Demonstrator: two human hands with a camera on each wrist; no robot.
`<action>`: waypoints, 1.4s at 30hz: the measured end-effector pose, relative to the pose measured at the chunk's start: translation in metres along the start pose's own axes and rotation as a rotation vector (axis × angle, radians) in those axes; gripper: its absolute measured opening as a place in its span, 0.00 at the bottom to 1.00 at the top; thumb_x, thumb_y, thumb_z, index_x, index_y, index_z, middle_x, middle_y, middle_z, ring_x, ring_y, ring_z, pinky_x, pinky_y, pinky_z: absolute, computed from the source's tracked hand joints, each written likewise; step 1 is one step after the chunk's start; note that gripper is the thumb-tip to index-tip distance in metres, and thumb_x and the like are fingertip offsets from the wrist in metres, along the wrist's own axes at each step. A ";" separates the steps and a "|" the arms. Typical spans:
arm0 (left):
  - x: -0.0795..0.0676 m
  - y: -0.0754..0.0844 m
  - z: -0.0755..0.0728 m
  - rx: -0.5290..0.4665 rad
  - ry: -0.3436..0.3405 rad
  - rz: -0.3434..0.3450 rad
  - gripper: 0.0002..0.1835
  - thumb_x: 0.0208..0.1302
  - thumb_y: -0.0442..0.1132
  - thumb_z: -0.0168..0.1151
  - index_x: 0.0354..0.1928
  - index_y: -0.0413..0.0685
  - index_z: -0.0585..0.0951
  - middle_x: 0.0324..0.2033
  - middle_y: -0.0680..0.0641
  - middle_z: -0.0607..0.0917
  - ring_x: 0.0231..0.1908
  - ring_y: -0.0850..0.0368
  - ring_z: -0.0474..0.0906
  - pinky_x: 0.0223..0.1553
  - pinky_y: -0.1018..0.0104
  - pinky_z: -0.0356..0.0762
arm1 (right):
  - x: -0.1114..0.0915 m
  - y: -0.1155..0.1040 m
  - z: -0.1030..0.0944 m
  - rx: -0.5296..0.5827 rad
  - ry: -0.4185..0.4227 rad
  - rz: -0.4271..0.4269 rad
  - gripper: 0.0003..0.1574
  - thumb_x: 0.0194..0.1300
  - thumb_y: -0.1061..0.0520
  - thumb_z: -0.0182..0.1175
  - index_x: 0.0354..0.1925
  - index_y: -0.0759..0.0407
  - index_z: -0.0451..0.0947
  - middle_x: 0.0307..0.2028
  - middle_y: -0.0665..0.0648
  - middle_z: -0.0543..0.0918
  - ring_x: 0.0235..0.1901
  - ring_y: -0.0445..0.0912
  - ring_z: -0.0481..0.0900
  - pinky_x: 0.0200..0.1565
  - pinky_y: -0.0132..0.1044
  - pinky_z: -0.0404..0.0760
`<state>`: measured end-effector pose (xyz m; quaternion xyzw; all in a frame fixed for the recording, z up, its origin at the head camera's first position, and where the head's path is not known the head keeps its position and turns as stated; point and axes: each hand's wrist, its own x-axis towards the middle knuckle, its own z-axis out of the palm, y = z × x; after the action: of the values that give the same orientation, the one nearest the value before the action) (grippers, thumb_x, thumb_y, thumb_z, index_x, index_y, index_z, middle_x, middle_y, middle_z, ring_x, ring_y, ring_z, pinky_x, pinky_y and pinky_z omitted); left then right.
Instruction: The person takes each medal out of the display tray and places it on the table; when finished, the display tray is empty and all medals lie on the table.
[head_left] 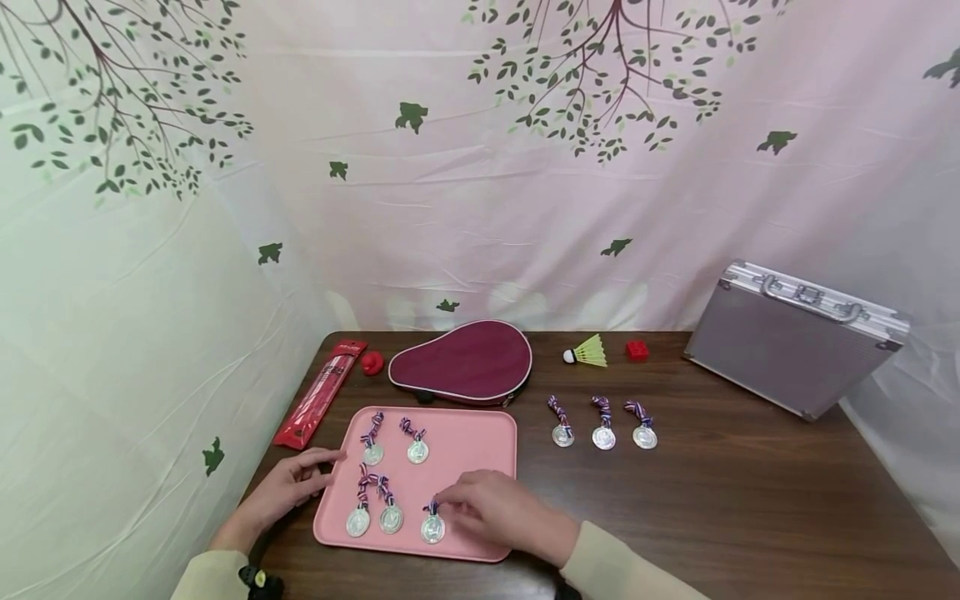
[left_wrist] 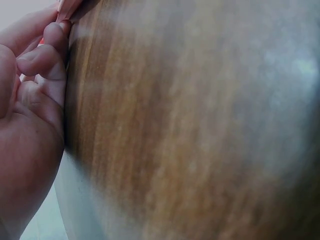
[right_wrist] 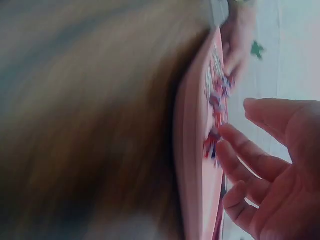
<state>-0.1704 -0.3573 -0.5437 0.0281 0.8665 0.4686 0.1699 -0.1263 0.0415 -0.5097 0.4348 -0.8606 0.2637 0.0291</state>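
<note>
A pink tray (head_left: 472, 442) carries several silver medals with tangled striped ribbons. My right hand (head_left: 491, 512) is over the tray's front right, its fingertips at the ribbon of the front medal (head_left: 432, 528). The right wrist view shows its thumb (right_wrist: 265, 111) held apart from the fingers, which reach to the ribbon (right_wrist: 212, 142). At the tray's left edge, my left hand (head_left: 285, 483) touches the rim with loosely bent fingers (left_wrist: 42, 60). Two medals (head_left: 391, 518) (head_left: 357, 522) lie side by side at the front left; two more (head_left: 372, 454) (head_left: 417, 451) lie behind them.
Three similar medals (head_left: 603, 437) lie in a row right of the tray. Behind are a red packet (head_left: 322, 396), a small red duck (head_left: 372, 362), a maroon paddle case (head_left: 465, 362), a shuttlecock (head_left: 588, 352) and a red brick (head_left: 637, 351). A silver case (head_left: 795, 346) stands back right.
</note>
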 end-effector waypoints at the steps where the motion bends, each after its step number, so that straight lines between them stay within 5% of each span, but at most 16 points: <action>1: 0.000 0.000 0.000 0.000 0.000 0.001 0.22 0.61 0.51 0.64 0.57 0.62 0.79 0.49 0.46 0.77 0.24 0.52 0.70 0.23 0.67 0.69 | 0.003 -0.005 0.003 -0.042 -0.012 -0.015 0.15 0.65 0.53 0.61 0.50 0.42 0.82 0.34 0.41 0.81 0.31 0.31 0.74 0.37 0.25 0.72; 11: 0.002 -0.003 0.000 0.009 0.003 0.000 0.22 0.60 0.52 0.64 0.57 0.63 0.79 0.50 0.46 0.77 0.26 0.50 0.70 0.24 0.67 0.69 | 0.017 -0.035 0.024 -0.366 -0.129 -0.006 0.18 0.61 0.44 0.63 0.51 0.33 0.79 0.35 0.44 0.77 0.30 0.39 0.74 0.30 0.33 0.70; 18: 0.001 -0.002 0.001 0.009 0.008 -0.001 0.22 0.59 0.52 0.65 0.57 0.62 0.79 0.49 0.46 0.77 0.27 0.50 0.70 0.24 0.67 0.69 | 0.021 -0.039 0.034 -0.464 -0.087 0.041 0.11 0.57 0.45 0.66 0.41 0.33 0.83 0.31 0.45 0.75 0.25 0.41 0.73 0.24 0.34 0.66; 26: 0.001 -0.003 0.000 0.009 0.005 -0.005 0.22 0.60 0.52 0.64 0.57 0.62 0.79 0.48 0.46 0.77 0.26 0.51 0.70 0.23 0.67 0.69 | 0.022 -0.041 0.032 -0.430 -0.099 0.092 0.04 0.58 0.45 0.65 0.35 0.35 0.83 0.29 0.46 0.74 0.23 0.42 0.72 0.22 0.35 0.64; 33: 0.001 -0.004 0.000 -0.001 0.005 -0.011 0.23 0.60 0.52 0.64 0.58 0.62 0.78 0.49 0.46 0.78 0.24 0.51 0.70 0.22 0.66 0.69 | 0.022 -0.041 0.031 -0.393 -0.133 0.120 0.10 0.52 0.43 0.70 0.36 0.37 0.82 0.29 0.46 0.73 0.22 0.41 0.70 0.22 0.35 0.65; 42: 0.000 -0.001 0.000 0.002 -0.002 -0.004 0.22 0.61 0.51 0.64 0.58 0.61 0.78 0.50 0.45 0.77 0.25 0.51 0.70 0.23 0.67 0.69 | 0.022 -0.045 0.028 -0.256 -0.157 0.261 0.18 0.49 0.44 0.72 0.40 0.36 0.79 0.34 0.46 0.74 0.30 0.41 0.74 0.25 0.36 0.70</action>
<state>-0.1705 -0.3573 -0.5446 0.0273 0.8668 0.4673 0.1718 -0.1008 -0.0097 -0.5087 0.3316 -0.9357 0.1190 -0.0172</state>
